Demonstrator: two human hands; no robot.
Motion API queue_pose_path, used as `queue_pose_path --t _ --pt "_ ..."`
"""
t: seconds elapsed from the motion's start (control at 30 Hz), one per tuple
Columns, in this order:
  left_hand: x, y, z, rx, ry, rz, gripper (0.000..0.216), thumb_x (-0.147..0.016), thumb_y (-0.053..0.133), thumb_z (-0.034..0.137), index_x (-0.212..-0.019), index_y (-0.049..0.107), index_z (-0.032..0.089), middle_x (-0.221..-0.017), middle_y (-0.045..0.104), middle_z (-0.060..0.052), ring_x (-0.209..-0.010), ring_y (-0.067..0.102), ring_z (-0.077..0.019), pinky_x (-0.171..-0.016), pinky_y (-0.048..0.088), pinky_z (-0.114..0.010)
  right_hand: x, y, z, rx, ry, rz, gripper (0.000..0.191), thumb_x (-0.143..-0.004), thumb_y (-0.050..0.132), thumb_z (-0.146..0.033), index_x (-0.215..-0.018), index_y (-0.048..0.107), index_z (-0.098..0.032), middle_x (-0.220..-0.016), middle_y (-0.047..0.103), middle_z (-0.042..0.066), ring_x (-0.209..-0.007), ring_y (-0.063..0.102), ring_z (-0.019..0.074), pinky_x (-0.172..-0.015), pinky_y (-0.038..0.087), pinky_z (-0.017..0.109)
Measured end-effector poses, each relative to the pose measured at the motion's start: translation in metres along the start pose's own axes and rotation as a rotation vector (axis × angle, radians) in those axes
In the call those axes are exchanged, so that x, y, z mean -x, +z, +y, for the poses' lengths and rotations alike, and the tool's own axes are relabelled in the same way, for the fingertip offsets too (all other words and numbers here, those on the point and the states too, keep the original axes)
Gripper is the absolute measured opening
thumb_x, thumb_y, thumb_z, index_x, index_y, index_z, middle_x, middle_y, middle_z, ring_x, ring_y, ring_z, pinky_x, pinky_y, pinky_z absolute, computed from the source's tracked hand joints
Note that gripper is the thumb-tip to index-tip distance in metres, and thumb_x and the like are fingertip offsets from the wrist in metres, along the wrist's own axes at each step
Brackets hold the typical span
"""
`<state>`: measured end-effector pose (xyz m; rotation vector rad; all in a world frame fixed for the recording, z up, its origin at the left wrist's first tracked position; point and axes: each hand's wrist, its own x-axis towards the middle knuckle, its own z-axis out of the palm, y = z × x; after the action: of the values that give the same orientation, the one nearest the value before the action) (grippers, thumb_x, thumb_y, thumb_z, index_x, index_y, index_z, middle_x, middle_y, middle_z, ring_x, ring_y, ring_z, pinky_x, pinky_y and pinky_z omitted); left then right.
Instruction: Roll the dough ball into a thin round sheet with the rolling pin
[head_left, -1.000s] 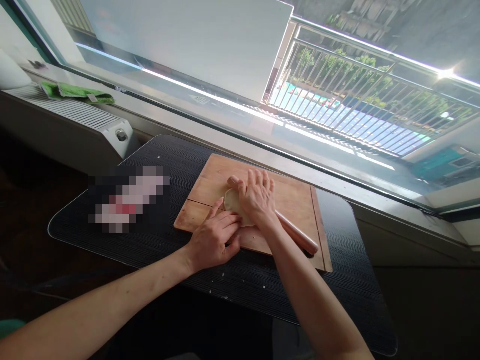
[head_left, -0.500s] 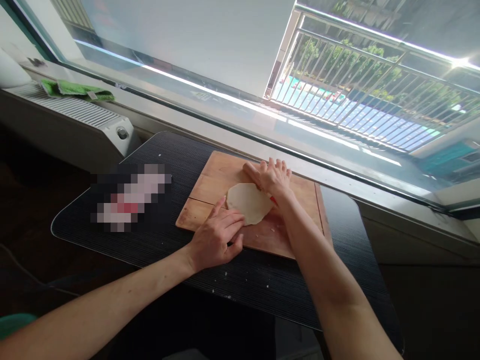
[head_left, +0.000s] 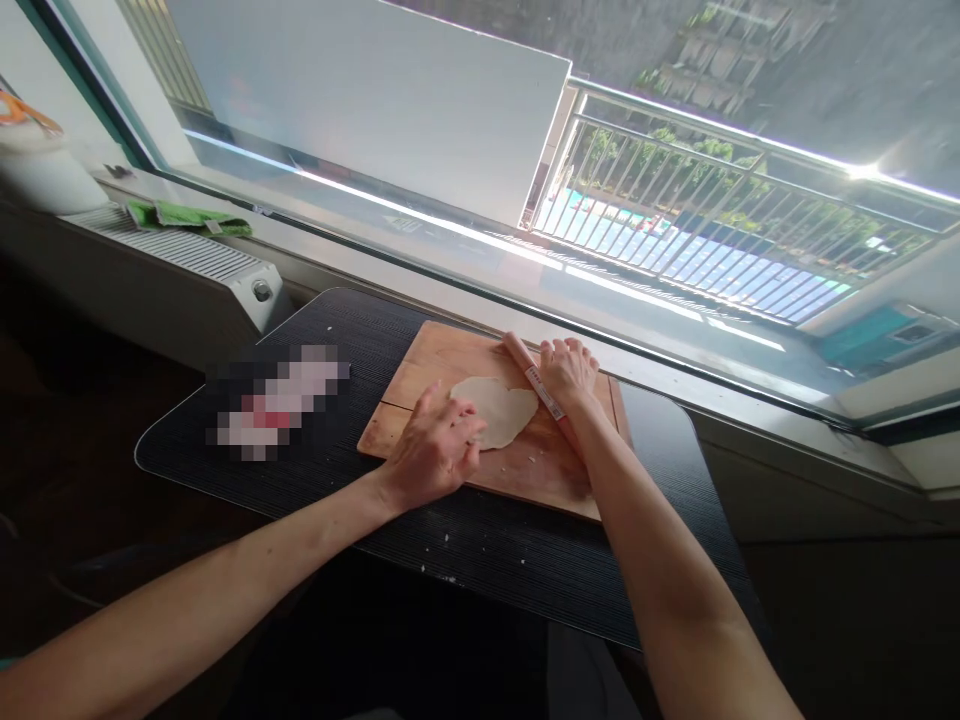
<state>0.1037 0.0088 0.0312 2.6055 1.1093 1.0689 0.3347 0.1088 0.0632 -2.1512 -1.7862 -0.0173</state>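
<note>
A thin, flattened sheet of pale dough [head_left: 501,412] lies on a wooden cutting board [head_left: 409,365], its outline uneven with a notch at the top right. Over the dough's left edge is my left hand [head_left: 435,445], slightly blurred, fingers apart and loosely bent; whether they touch the dough I cannot tell. A rolling pin [head_left: 534,378] with a printed label lies slanted along the dough's right side. My right hand [head_left: 568,372] rests against the pin's right side with fingers stretched out, not wrapped round it. The pin's near end is partly hidden by my right forearm.
The board sits on a black table [head_left: 300,500] with small crumbs near its front edge. A pixelated object [head_left: 281,405] lies at the left. Beyond are a radiator [head_left: 195,255] with a green cloth [head_left: 191,217] and a window with a railing [head_left: 675,215] outside.
The rolling pin has moved right off the dough under my right hand, showing more of its length. My left hand has lifted slightly and its fingers bent. The camera view has shifted.
</note>
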Motion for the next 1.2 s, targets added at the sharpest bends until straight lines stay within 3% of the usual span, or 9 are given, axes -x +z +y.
queue_pose_path --t 0.1,0.2,0.4,0.47,0.63,0.7,0.87,1.0,1.2 --pt "-0.04 0.008 -0.007 -0.119 -0.159 -0.089 0.024 -0.09 0.047 0.021 -0.096 0.07 0.018 -0.105 0.07 -0.01 -0.103 0.063 -0.0249 -0.109 0.032 -0.056 0.032 -0.01 0.013 -0.007 -0.087 -0.132 0.034 -0.096 0.047 -0.038 -0.118 0.067 -0.021 -0.111 0.067 0.013 -0.11 0.057 0.0278 -0.096 0.04 0.038" --pt "-0.083 0.019 -0.012 -0.272 -0.356 -0.356 0.024 -0.083 0.055 0.026 -0.098 0.069 0.013 -0.109 0.069 -0.016 -0.109 0.06 -0.0316 -0.098 0.041 -0.05 0.057 -0.02 0.028 0.058 -0.032 -0.217 0.036 -0.095 0.05 -0.036 -0.12 0.066 -0.017 -0.111 0.066 0.013 -0.102 0.061 0.0251 -0.088 0.044 0.032" --pt "-0.124 0.013 -0.009 -0.219 -0.469 -0.64 0.028 -0.076 0.066 0.036 -0.09 0.069 0.012 -0.097 0.071 -0.016 -0.095 0.066 -0.0318 -0.079 0.048 -0.036 0.076 -0.029 0.059 0.141 0.064 -0.179 0.039 -0.095 0.049 -0.033 -0.124 0.063 -0.011 -0.116 0.064 0.017 -0.114 0.059 0.0265 -0.096 0.043 0.032" --pt "-0.122 0.006 -0.007 -0.141 -0.482 -0.621 0.023 -0.079 0.062 0.035 -0.089 0.067 0.015 -0.092 0.071 -0.01 -0.084 0.067 -0.0246 -0.068 0.047 -0.029 0.08 -0.029 0.061 0.141 0.059 -0.178 0.041 -0.095 0.048 -0.033 -0.126 0.062 -0.01 -0.119 0.063 0.018 -0.119 0.056 0.0268 -0.099 0.042 0.032" --pt "-0.094 -0.011 -0.005 0.263 -0.757 -0.278 0.018 -0.084 0.058 0.031 -0.093 0.061 0.015 -0.092 0.069 -0.007 -0.076 0.065 -0.0166 -0.058 0.045 -0.023 0.084 -0.032 0.057 0.147 0.076 -0.19 0.041 -0.096 0.045 -0.031 -0.127 0.06 -0.009 -0.122 0.061 0.019 -0.119 0.056 0.0281 -0.1 0.042 0.034" --pt "-0.079 -0.016 -0.008 0.249 -0.831 -0.309 0.019 -0.083 0.058 0.027 -0.097 0.061 0.015 -0.088 0.069 -0.006 -0.073 0.066 -0.0172 -0.06 0.047 -0.025 0.084 -0.035 0.055 0.162 0.076 -0.181 0.04 -0.096 0.047 -0.03 -0.126 0.06 -0.008 -0.122 0.061 0.02 -0.119 0.055 0.0286 -0.099 0.042 0.034" --pt "-0.048 -0.019 -0.018 -0.204 -0.422 -0.34 0.015 -0.083 0.056 0.026 -0.088 0.069 0.018 -0.096 0.07 -0.009 -0.093 0.066 -0.0253 -0.077 0.05 -0.034 0.085 -0.038 0.028 0.09 0.062 -0.215 0.034 -0.095 0.049 -0.03 -0.117 0.066 -0.011 -0.11 0.066 0.016 -0.1 0.063 0.0245 -0.083 0.045 0.03" --pt "-0.033 -0.014 -0.02 -0.172 0.025 -0.369 0.021 -0.089 0.052 0.023 -0.083 0.071 0.017 -0.097 0.07 -0.008 -0.097 0.065 -0.0226 -0.089 0.048 -0.037 0.097 -0.033 -0.012 -0.012 -0.091 -0.197 0.031 -0.096 0.048 -0.028 -0.118 0.065 -0.014 -0.107 0.067 0.012 -0.095 0.062 0.0204 -0.079 0.043 0.027" --pt "0.003 -0.008 -0.02 -0.065 0.041 -0.194 0.027 -0.094 0.045 0.02 -0.098 0.071 0.018 -0.112 0.071 -0.008 -0.107 0.064 -0.0228 -0.112 0.032 -0.055 0.092 -0.029 -0.036 0.027 -0.213 -0.319 0.035 -0.1 0.041 -0.038 -0.105 0.069 -0.018 -0.104 0.066 0.011 -0.099 0.059 0.0214 -0.086 0.043 0.029"
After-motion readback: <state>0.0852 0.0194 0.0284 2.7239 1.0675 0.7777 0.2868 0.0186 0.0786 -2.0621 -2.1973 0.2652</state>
